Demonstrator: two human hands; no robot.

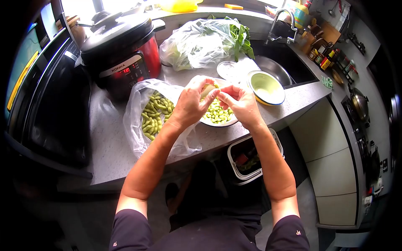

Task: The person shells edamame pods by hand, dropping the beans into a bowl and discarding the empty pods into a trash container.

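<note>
Over a bowl of shelled green soybeans, my two hands come together with their fingertips nearly touching. My left hand is closed in a pinch, and my right hand pinches from the other side. A bit of green, apparently an edamame pod, shows between the fingers, which mostly cover it. Left of the bowl, an opened clear plastic bag holds many whole edamame pods.
A red and black electric pressure cooker stands back left. Behind my hands lies a plastic bag of leafy greens. A yellow-rimmed bowl sits beside the sink. Below the counter edge is a white-rimmed bin.
</note>
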